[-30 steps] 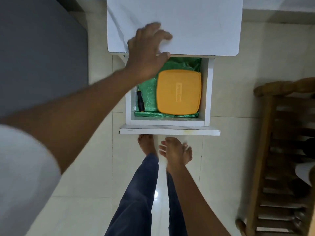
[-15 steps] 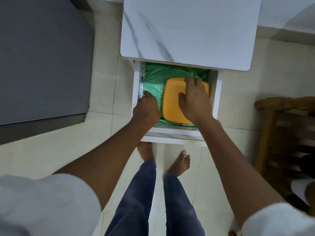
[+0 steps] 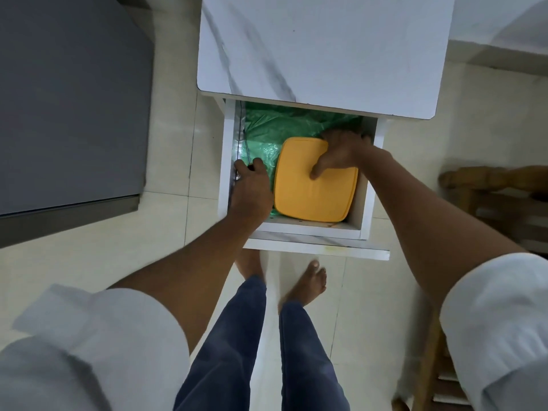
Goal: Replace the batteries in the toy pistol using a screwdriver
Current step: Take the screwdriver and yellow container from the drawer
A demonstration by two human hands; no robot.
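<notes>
Drawer (image 3: 298,228): pulled out under the marble-top table (image 3: 326,48), lined with green plastic (image 3: 284,126).
Screwdriver (image 3: 247,149): along the drawer's left wall, shaft pointing away from the person, handle buried in the left hand.
Left hand (image 3: 252,191): curled around the screwdriver handle.
Right hand (image 3: 338,151): grips the orange box (image 3: 314,194) at its far right corner, thumb on the lid.

open white drawer (image 3: 296,228) lined with green plastic (image 3: 267,129), holding a yellow box (image 3: 314,194).
</notes>
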